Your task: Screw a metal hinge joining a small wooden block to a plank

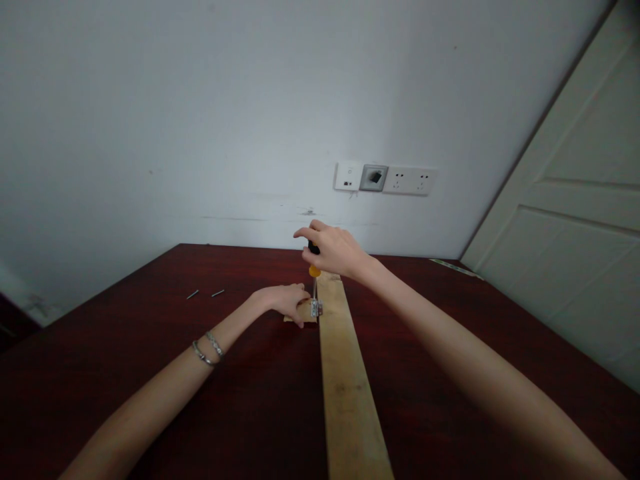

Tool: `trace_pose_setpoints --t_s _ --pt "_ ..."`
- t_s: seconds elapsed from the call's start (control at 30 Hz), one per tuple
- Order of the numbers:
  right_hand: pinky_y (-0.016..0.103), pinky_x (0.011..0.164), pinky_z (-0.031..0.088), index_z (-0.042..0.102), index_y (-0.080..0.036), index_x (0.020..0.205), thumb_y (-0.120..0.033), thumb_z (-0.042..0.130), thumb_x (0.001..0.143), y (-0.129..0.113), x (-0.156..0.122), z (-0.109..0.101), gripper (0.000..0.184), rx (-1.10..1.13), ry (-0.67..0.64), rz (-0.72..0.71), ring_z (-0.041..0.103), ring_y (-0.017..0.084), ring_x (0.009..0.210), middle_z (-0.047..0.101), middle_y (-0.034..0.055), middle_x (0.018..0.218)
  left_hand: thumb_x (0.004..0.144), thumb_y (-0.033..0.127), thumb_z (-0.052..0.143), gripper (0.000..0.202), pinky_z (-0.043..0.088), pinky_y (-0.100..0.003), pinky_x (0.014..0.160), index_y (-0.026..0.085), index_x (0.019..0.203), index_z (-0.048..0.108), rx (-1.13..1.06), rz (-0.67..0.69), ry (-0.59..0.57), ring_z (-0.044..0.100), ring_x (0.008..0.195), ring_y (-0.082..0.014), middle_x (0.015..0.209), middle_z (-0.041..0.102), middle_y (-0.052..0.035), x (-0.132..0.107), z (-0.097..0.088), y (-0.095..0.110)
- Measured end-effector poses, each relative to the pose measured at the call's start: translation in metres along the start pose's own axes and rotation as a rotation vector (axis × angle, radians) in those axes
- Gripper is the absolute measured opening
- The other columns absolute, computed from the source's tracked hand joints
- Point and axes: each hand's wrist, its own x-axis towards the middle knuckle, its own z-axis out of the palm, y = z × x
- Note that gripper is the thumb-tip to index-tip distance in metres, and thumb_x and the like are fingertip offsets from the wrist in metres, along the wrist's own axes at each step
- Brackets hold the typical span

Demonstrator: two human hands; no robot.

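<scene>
A long pale wooden plank lies lengthwise on a dark red table. A small wooden block sits against its left edge, with a small metal hinge across the joint. My left hand presses down on the block, its fingers curled over it. My right hand is closed round the black and yellow handle of a screwdriver. The screwdriver stands upright with its tip on the hinge.
Two loose screws lie on the table to the left. Behind the table, a white wall carries a row of sockets and a switch. A white door stands at the right.
</scene>
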Motion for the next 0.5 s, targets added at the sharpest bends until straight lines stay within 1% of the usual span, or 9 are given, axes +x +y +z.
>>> trace_pose_setpoints --t_s 0.03,0.1,0.2,0.27,0.33,0.4,0.47,0.5 --pt "0.028 0.061 0.032 0.049 -0.024 0.123 -0.032 0.04 0.084 -0.0005 0.0001 -0.0005 0.041 0.004 0.0 -0.006 0.056 0.019 0.082 0.056 0.0087 0.112 0.057 0.056 0.07 0.066 0.041 -0.026 0.068 0.02 0.11 0.057 0.005 -0.004 -0.004 0.053 0.084 -0.0215 0.104 0.052 -0.0062 -0.0004 -0.0007 0.0008" --pt "0.028 0.061 0.032 0.047 -0.023 0.126 -0.036 0.043 0.083 -0.001 0.0007 -0.0014 0.045 -0.006 -0.001 -0.005 0.056 0.02 0.084 0.054 0.0099 0.114 0.057 0.056 0.07 0.066 0.041 -0.027 0.068 0.02 0.111 0.057 0.008 -0.006 -0.009 0.053 0.084 -0.0216 0.105 0.052 -0.0065 -0.0014 -0.0022 0.0023" --pt "0.029 0.059 0.031 0.049 -0.023 0.123 -0.044 0.039 0.086 -0.0006 0.0024 -0.0019 0.044 -0.055 -0.025 0.019 0.056 0.021 0.079 0.058 0.0104 0.108 0.058 0.057 0.069 0.066 0.041 -0.027 0.069 0.02 0.112 0.057 0.005 0.0 -0.007 0.053 0.086 -0.0224 0.105 0.052 -0.0067 -0.0026 -0.0038 0.0039" --pt "0.029 0.058 0.03 0.05 -0.023 0.121 -0.04 0.037 0.088 0.0001 0.0033 -0.0019 0.04 -0.077 -0.043 0.026 0.057 0.02 0.075 0.059 0.0099 0.106 0.058 0.057 0.069 0.065 0.041 -0.027 0.068 0.02 0.11 0.057 0.008 0.002 -0.007 0.053 0.086 -0.0228 0.104 0.052 -0.0069 -0.0029 -0.0042 0.0044" --pt "0.029 0.058 0.029 0.049 -0.025 0.122 -0.035 0.04 0.087 0.0007 0.0037 -0.0016 0.039 -0.08 -0.038 0.017 0.057 0.019 0.075 0.058 0.0094 0.11 0.058 0.057 0.069 0.064 0.041 -0.027 0.067 0.02 0.109 0.057 0.012 -0.002 -0.011 0.053 0.085 -0.0228 0.104 0.052 -0.007 -0.0026 -0.0039 0.0045" --pt "0.029 0.057 0.03 0.046 -0.025 0.126 -0.038 0.043 0.085 0.0012 0.0038 -0.0009 0.043 -0.078 -0.02 0.012 0.058 0.019 0.074 0.056 0.0099 0.113 0.058 0.056 0.07 0.064 0.041 -0.028 0.067 0.019 0.109 0.057 0.012 -0.009 -0.012 0.053 0.084 -0.0226 0.104 0.052 -0.0069 -0.002 -0.003 0.004" --pt "0.029 0.058 0.031 0.046 -0.023 0.126 -0.045 0.042 0.085 0.0016 0.0042 0.0 0.046 -0.079 -0.016 0.023 0.058 0.021 0.076 0.057 0.0112 0.11 0.058 0.056 0.07 0.065 0.042 -0.028 0.067 0.02 0.11 0.057 0.009 -0.005 -0.004 0.053 0.084 -0.0226 0.104 0.052 -0.0067 -0.0014 -0.0019 0.0032" --pt "0.029 0.059 0.032 0.047 -0.022 0.124 -0.046 0.04 0.086 0.0018 0.0044 0.0004 0.045 -0.077 -0.021 0.028 0.058 0.021 0.077 0.058 0.0114 0.107 0.058 0.056 0.07 0.065 0.042 -0.028 0.067 0.02 0.111 0.057 0.008 0.0 0.002 0.053 0.084 -0.0226 0.104 0.052 -0.0066 -0.0012 -0.0014 0.0029"
